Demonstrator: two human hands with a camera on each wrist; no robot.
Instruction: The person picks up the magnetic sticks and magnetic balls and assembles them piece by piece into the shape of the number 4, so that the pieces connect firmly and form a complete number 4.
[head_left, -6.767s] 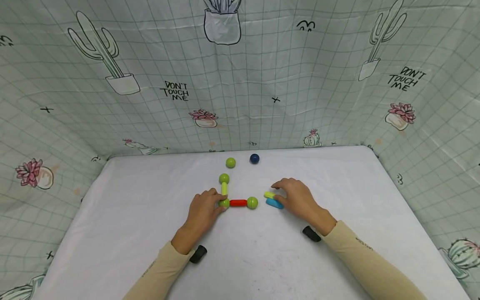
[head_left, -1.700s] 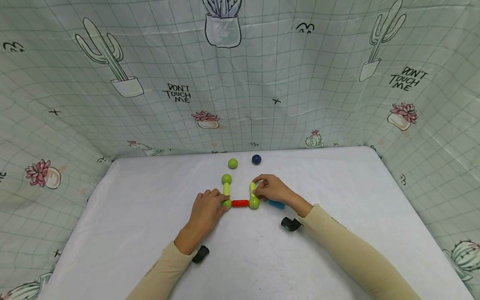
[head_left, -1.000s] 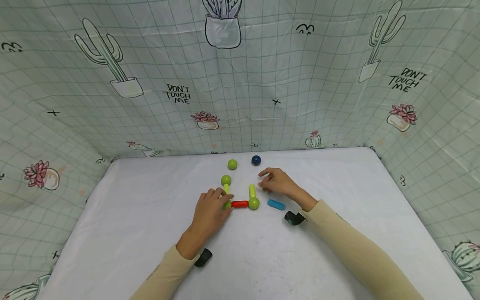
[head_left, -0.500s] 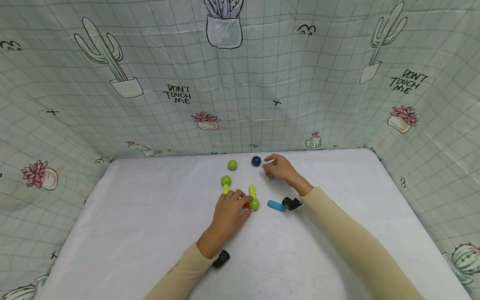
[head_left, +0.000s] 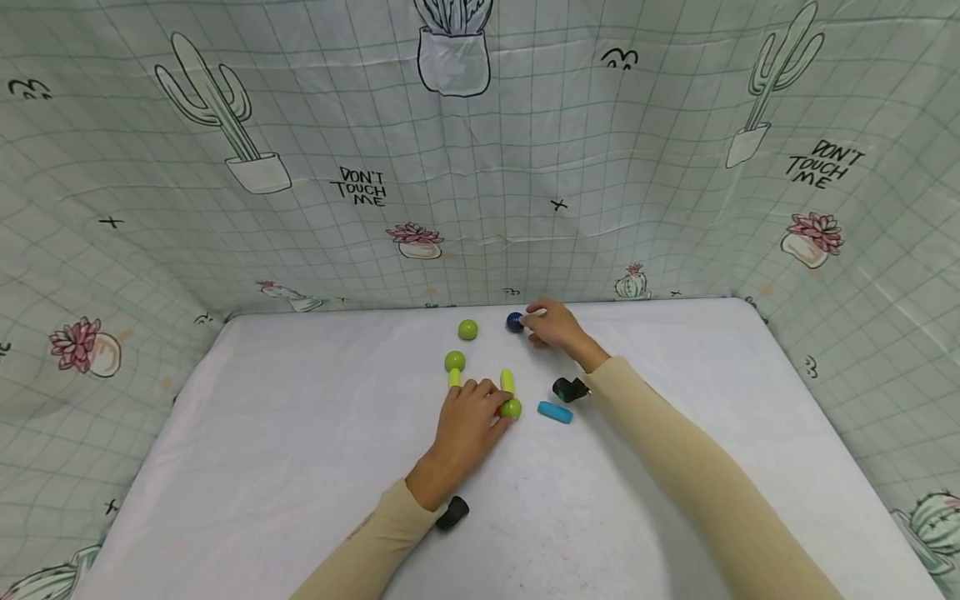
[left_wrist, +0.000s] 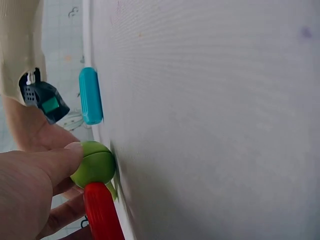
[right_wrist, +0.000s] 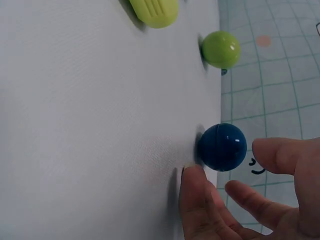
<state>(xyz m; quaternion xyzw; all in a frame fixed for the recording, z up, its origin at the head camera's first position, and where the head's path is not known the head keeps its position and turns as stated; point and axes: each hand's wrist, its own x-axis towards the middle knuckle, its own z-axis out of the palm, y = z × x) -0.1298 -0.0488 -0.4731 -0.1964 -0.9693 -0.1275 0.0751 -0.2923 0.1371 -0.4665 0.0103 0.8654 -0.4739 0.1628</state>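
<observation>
Left hand (head_left: 468, 423): thumb and finger pinch green ball (left_wrist: 96, 167) — red stick (left_wrist: 101, 207) touches it
Right hand (head_left: 557, 323): fingers parted beside blue ball (right_wrist: 223, 147) — gripping nothing

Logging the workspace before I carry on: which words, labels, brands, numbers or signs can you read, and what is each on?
"DON'T TOUCH ME": black lettering, left part of the backdrop, head view.
"DON'T TOUCH ME": matching lettering, right part of the backdrop.
"x": small marks on the backdrop.
Too small to read: faint print on the left sleeve.
</observation>
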